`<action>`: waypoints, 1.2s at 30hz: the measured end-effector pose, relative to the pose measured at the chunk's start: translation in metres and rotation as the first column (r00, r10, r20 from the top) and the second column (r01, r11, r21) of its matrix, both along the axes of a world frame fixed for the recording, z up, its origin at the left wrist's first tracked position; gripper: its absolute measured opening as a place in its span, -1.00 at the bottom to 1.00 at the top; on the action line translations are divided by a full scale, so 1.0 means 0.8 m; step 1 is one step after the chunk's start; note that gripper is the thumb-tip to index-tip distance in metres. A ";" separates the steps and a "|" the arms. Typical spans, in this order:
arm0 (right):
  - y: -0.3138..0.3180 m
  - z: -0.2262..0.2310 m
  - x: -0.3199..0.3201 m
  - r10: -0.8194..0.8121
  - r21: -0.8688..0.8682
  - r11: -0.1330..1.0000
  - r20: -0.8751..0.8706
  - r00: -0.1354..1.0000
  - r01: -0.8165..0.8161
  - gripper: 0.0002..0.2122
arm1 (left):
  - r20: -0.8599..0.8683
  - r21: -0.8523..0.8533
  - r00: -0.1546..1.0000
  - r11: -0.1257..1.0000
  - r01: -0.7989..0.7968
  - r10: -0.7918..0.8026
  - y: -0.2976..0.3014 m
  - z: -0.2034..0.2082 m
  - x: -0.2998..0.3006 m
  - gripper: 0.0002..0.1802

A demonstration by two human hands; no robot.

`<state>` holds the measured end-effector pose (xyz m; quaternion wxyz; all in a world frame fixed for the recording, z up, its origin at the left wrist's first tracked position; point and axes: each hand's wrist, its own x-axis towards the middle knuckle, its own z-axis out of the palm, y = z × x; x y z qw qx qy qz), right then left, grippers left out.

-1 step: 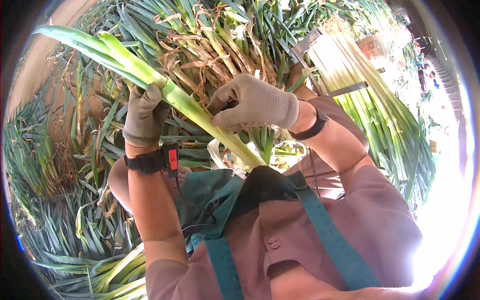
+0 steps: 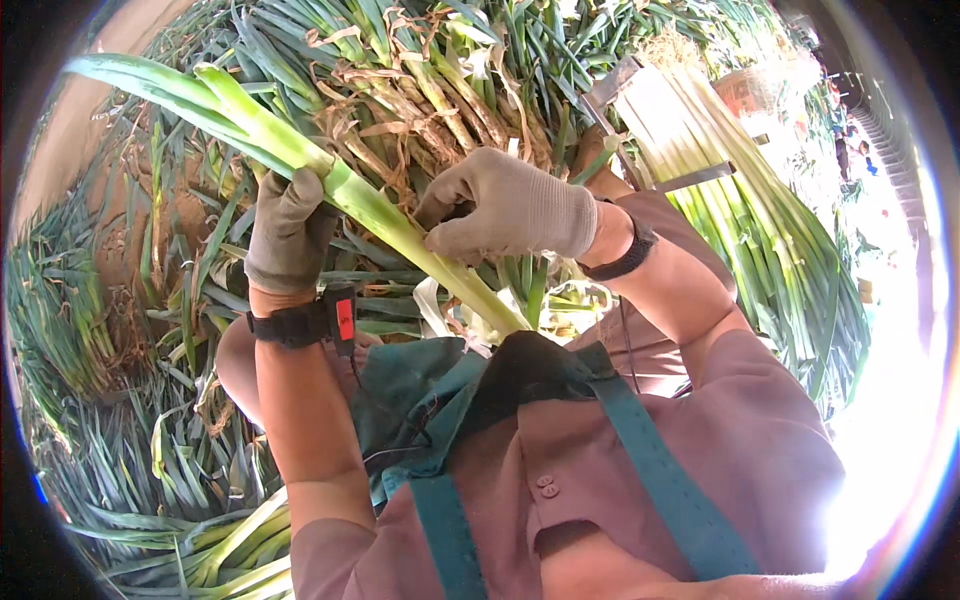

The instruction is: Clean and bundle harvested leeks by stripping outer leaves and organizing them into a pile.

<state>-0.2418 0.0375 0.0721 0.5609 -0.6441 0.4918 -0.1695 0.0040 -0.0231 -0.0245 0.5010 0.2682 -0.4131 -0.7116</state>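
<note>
A long, thick green onion (image 2: 380, 213) slants across in front of me, its leafy end at the upper left and its paler lower end toward my apron. My left hand (image 2: 290, 230), in a grey-beige glove, is closed around its upper part. My right hand (image 2: 505, 205), gloved alike, is bent over the middle of the stalk with thumb and fingers pinched at its side. The fingertips partly hide what they grip there. The lower tip of the stalk ends against the dark top of my teal apron (image 2: 410, 385).
Untrimmed green onions with dry brown skins (image 2: 430, 100) lie heaped ahead. At the right, a bundle of cleaned pale stalks (image 2: 690, 130) lies in a metal frame (image 2: 698, 178). More leafy onions (image 2: 60, 310) are piled at the left, beside bare soil (image 2: 185, 215).
</note>
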 end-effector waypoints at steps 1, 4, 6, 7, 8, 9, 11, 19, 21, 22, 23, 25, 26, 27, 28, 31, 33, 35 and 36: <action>-0.002 0.000 0.003 0.023 -0.053 0.998 -0.045 0.999 -0.025 -0.70 | -0.005 0.024 1.000 1.000 -0.001 0.002 0.004 0.008 0.000 -0.53; -0.004 0.004 0.014 0.034 -0.153 0.986 -0.235 0.971 -0.071 -0.74 | 0.054 -0.012 0.998 1.000 -0.029 0.030 0.002 0.001 0.007 -0.53; -0.004 0.005 0.019 0.014 -0.167 0.984 -0.291 0.957 -0.065 -0.75 | 0.081 -0.050 0.996 0.998 -0.040 0.044 -0.002 -0.009 0.010 -0.54; -0.005 0.003 0.017 -0.009 -0.157 0.987 -0.280 0.960 -0.036 -0.75 | 0.075 -0.048 0.996 0.998 -0.035 0.039 -0.002 -0.004 0.005 -0.54; -0.006 0.000 0.016 -0.032 -0.147 0.989 -0.270 0.962 -0.009 -0.74 | 0.033 -0.005 0.999 1.000 -0.025 0.025 0.001 0.003 0.002 -0.55; -0.005 -0.005 0.013 -0.064 -0.111 0.993 -0.217 0.974 0.040 -0.75 | -0.004 0.010 1.000 1.000 -0.013 0.013 0.003 0.009 -0.002 -0.56; -0.002 -0.019 0.004 -0.130 -0.034 0.991 -0.114 0.985 0.126 -0.74 | -0.074 0.008 0.997 1.000 0.008 -0.007 0.006 0.017 -0.009 -0.57; 0.089 -0.151 -0.068 -0.076 -0.194 0.974 -0.763 0.642 -0.115 -0.63 | 0.010 0.063 0.997 0.995 -0.072 0.071 0.011 0.026 -0.009 -0.60; 0.116 -0.168 -0.115 0.353 0.242 0.925 -0.831 0.430 -0.293 -0.60 | 0.043 0.030 0.993 0.994 -0.108 0.107 0.011 0.025 -0.017 -0.60; 0.114 -0.148 -0.111 0.199 0.135 0.975 -0.888 0.416 -0.178 -0.68 | 0.059 0.003 0.989 0.991 -0.136 0.136 0.011 0.021 -0.016 -0.60; 0.112 -0.133 -0.113 0.064 0.008 0.992 -0.891 0.449 -0.124 -0.67 | 0.076 -0.042 0.984 0.986 -0.159 0.162 0.011 0.015 -0.011 -0.60; 0.095 -0.106 -0.113 -0.193 -0.295 0.955 -0.590 0.784 0.013 -0.63 | 0.062 -0.049 0.991 0.992 -0.119 0.122 0.015 0.007 -0.010 -0.58; 0.087 -0.094 -0.109 -0.225 -0.325 0.938 -0.305 0.926 0.121 -0.62 | 0.022 -0.018 0.999 0.999 -0.044 0.044 0.016 0.012 -0.019 -0.56; 0.087 -0.090 -0.096 -0.191 -0.272 0.947 -0.057 0.980 0.169 -0.59 | -0.038 -0.010 0.998 0.999 0.045 -0.046 0.027 0.013 -0.038 -0.54; 0.089 -0.092 -0.076 -0.137 -0.182 0.971 0.104 0.985 0.154 -0.61 | -0.094 -0.009 0.986 0.991 0.136 -0.136 0.037 0.018 -0.058 -0.52; 0.115 -0.094 -0.023 -0.033 0.153 0.988 0.366 0.930 -0.025 -0.64 | -0.297 0.103 0.920 0.949 0.298 -0.257 0.072 0.013 -0.101 -0.50; 0.120 -0.086 -0.030 -0.110 0.337 0.940 0.433 0.895 -0.047 -0.61 | -0.368 0.168 0.912 0.951 0.258 -0.183 0.067 0.017 -0.103 -0.50; 0.119 -0.094 -0.035 -0.101 0.355 0.931 0.484 0.869 -0.090 -0.56 | -0.395 0.202 0.915 0.964 0.172 -0.080 0.048 0.022 -0.099 -0.52; 0.121 -0.091 -0.029 -0.141 0.355 0.933 0.499 0.855 -0.054 -0.50 | -0.404 0.228 0.915 0.966 0.122 -0.020 0.041 0.022 -0.094 -0.53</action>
